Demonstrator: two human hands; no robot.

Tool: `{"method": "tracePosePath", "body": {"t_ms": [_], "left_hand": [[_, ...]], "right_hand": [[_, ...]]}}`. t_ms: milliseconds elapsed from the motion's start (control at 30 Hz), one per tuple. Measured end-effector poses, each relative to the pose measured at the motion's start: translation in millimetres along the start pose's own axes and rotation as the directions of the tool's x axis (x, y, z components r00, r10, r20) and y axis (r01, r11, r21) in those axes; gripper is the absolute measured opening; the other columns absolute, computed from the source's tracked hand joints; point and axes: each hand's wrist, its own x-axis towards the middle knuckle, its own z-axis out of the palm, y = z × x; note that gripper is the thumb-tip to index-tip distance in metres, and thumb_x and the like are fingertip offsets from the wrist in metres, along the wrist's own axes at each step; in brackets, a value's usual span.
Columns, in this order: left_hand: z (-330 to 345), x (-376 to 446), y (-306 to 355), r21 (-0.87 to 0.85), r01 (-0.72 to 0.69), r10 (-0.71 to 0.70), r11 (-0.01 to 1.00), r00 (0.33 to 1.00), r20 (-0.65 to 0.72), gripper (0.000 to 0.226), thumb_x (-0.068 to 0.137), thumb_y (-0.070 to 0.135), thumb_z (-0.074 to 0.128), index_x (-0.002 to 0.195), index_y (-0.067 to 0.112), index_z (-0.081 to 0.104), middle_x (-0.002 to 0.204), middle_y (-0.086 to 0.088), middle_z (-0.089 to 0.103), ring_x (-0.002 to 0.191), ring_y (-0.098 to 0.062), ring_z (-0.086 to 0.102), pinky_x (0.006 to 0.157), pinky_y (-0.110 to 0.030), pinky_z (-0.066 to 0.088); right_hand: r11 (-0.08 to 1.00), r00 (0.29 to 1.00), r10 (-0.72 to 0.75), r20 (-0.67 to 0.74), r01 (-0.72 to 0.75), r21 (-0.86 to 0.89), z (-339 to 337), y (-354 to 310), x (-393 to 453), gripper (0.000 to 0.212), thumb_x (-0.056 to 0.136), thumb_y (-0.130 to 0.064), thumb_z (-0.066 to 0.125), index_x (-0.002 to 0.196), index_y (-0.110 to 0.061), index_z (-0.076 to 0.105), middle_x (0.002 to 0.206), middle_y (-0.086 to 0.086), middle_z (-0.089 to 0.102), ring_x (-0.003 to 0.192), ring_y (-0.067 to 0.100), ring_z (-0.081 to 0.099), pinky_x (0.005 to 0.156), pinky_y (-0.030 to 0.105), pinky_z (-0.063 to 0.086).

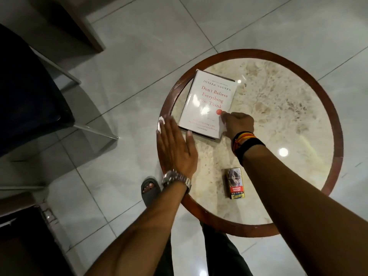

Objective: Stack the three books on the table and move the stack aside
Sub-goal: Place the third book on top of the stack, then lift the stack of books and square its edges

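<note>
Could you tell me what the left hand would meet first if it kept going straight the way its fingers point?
Probably nothing on the table: the left hand lies flat, fingers pointing past the wooden rim, left of the white book. Beyond is open floor, though depth is unclear.

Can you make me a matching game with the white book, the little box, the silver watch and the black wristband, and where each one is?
Things:
1. white book with red title
2. small red and yellow box
3. silver metal watch
4. black wristband

Places:
A. on the left wrist
B. near the table's front edge
C. on the right wrist
D. by the table's left rim

Pairs: 1-D, 2-B, 3-A, 4-C
</note>
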Motion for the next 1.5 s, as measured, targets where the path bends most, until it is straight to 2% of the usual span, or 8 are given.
{"method": "tracePosePath", "body": {"t_ms": [233, 400, 567, 700, 800, 1000, 1233, 1500], "left_hand": [[0.6, 82.6, 68.1, -0.083, 0.184, -0.159, 0.979, 0.957, 0.241, 0.069, 0.111, 0.050, 0.035, 0.168, 0.016, 0.018, 0.173, -0.011, 0.030, 0.157, -0.035, 0.035, 0.122, -0.054, 0.042], [2.1, 114.9, 71.1, -0.241, 0.481, -0.410, 0.843, 0.864, 0.292, 0.063, 0.091, 0.066, 0.050, 0.133, 0.021, 0.065, 0.145, -0.009, 0.060, 0.136, -0.035, 0.058, 0.107, -0.055, 0.054], [-27.4, 118.2, 75.3, -0.345, 0.571, -0.338, 0.745, 0.769, 0.542, 0.047, 0.089, 0.052, 0.076, 0.119, 0.015, 0.076, 0.115, -0.003, 0.079, 0.097, -0.027, 0.078, 0.092, -0.042, 0.064], [-40.2, 102.2, 98.0, -0.405, 0.330, -0.088, 0.853, 0.856, 0.510, 0.050, 0.101, 0.043, 0.066, 0.140, 0.013, 0.058, 0.115, 0.002, 0.069, 0.082, -0.006, 0.066, 0.051, -0.012, 0.051], [-37.4, 94.2, 105.2, -0.524, 0.170, 0.080, 0.834, 0.904, 0.420, 0.046, 0.100, 0.037, 0.070, 0.138, 0.016, 0.054, 0.116, 0.006, 0.069, 0.096, -0.005, 0.071, 0.063, -0.013, 0.057], [-21.6, 69.0, 107.2, -0.646, -0.018, 0.212, 0.763, 0.951, 0.224, 0.046, 0.099, 0.029, 0.072, 0.139, 0.028, 0.050, 0.127, 0.009, 0.066, 0.109, -0.002, 0.069, 0.080, -0.024, 0.065], [-7.9, 47.9, 92.7, -0.546, -0.167, 0.294, 0.821, 0.943, 0.154, 0.071, 0.103, 0.028, 0.066, 0.163, 0.015, 0.032, 0.162, -0.013, 0.048, 0.146, -0.028, 0.051, 0.094, -0.011, 0.055], [4.6, 38.6, 83.2, -0.451, -0.199, 0.240, 0.870, 0.970, 0.036, 0.056, 0.107, 0.027, 0.058, 0.159, 0.011, 0.045, 0.156, -0.013, 0.056, 0.137, -0.027, 0.060, 0.090, -0.007, 0.054]], "right_hand": [[0.998, 0.999, 0.010, 0.046, -0.012, 0.060, 8.7, -18.4, -0.4, 0.055, 0.068, -0.038, 0.075, 0.114, -0.007, 0.071, 0.110, 0.009, 0.075, 0.094, 0.029, 0.072, 0.085, 0.038, 0.061], [0.995, 0.992, 0.066, 0.106, -0.074, 0.070, -0.7, -25.4, 3.0, 0.017, 0.084, -0.008, 0.066, 0.098, 0.000, 0.067, 0.092, 0.011, 0.073, 0.074, 0.026, 0.068, 0.061, 0.031, 0.056], [0.973, 0.951, 0.132, 0.280, -0.178, 0.146, -21.5, -22.7, 13.9, 0.020, 0.091, 0.000, 0.064, 0.111, 0.003, 0.064, 0.102, 0.013, 0.073, 0.086, 0.028, 0.070, 0.080, 0.040, 0.059], [0.952, 0.937, -0.023, 0.350, -0.087, 0.295, -42.7, -22.8, 12.4, 0.033, 0.092, 0.003, 0.062, 0.125, 0.003, 0.062, 0.112, 0.011, 0.074, 0.096, 0.027, 0.072, 0.072, 0.033, 0.061], [0.936, 0.938, -0.279, 0.205, 0.217, 0.278, -67.4, -27.2, 3.1, 0.046, 0.091, -0.003, 0.067, 0.132, -0.008, 0.046, 0.119, 0.007, 0.070, 0.104, 0.023, 0.071, 0.074, 0.026, 0.063], [0.743, 0.742, -0.668, 0.056, 0.662, 0.092, -87.2, -19.0, -12.9, 0.051, 0.096, -0.010, 0.063, 0.143, -0.010, 0.041, 0.132, 0.000, 0.059, 0.119, 0.014, 0.058, 0.088, 0.012, 0.054], [0.724, 0.726, -0.688, 0.011, 0.687, -0.063, -83.8, 17.2, -8.7, 0.050, 0.100, -0.022, 0.057, 0.147, -0.016, 0.039, 0.142, 0.000, 0.056, 0.128, 0.016, 0.056, 0.108, 0.034, 0.049], [0.727, 0.735, -0.678, -0.003, 0.670, -0.152, -84.2, 18.6, -9.1, 0.037, 0.105, -0.018, 0.045, 0.141, -0.017, 0.045, 0.136, -0.001, 0.061, 0.122, 0.018, 0.060, 0.105, 0.036, 0.052]]}}
